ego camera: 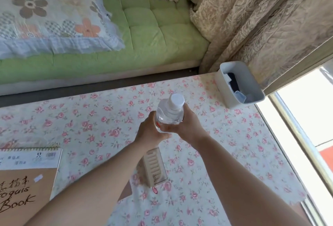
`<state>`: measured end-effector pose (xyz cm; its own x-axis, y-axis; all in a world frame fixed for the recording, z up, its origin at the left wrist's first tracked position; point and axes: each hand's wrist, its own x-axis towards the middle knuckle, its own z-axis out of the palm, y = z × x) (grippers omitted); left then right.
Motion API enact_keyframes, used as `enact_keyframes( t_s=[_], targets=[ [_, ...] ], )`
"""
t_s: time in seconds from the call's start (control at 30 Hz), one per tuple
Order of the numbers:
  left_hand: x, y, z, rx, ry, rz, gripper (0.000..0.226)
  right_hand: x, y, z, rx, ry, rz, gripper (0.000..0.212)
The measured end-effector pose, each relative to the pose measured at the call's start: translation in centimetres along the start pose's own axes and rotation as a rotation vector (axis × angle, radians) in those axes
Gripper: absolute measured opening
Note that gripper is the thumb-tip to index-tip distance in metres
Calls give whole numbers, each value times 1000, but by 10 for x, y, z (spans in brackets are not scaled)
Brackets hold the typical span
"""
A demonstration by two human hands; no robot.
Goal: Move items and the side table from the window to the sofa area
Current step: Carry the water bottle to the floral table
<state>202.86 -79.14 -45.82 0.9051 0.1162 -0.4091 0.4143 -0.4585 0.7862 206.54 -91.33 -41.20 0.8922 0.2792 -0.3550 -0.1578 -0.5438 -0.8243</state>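
Brown kraft spiral-bound sketchbook [27,180] lies at left edge of table under pink-rose floral cloth [90,121]. Left hand [151,130], arm stretched forward, curls round left side of clear plastic water bottle with white cap [170,114]; right hand [187,125] wraps its right side, both clamped on it mid-table, cap up, can't tell if bottle's base touches the cloth. Small beige ribbed box [155,168] sits below between the forearms, grey rectangular plastic bin [239,83] at far right corner by beige crinkled curtain [261,18].
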Motion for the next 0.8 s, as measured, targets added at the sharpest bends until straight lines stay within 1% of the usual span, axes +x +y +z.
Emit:
enact_keyframes(
  t_s=[0.17, 0.27, 0.5, 0.63, 0.8],
  targets=[
    [29, -24, 28, 17, -39, -13, 73, 23, 37, 7, -50, 22, 43, 83],
    [37, -33, 38, 5, -31, -26, 74, 30, 50, 10, -75, 14, 65, 84],
    [41, -51, 54, -26, -6, -38, 77, 33, 68, 17, -79, -12, 117, 80],
    [43, -61, 60, -22, 10, -22, 76, 33, 76, 19, -138, -42, 98, 80],
    [44, -64, 62, 13, 33, -25, 81, 33, 78, 20, -148, -64, 83, 86]
  ],
)
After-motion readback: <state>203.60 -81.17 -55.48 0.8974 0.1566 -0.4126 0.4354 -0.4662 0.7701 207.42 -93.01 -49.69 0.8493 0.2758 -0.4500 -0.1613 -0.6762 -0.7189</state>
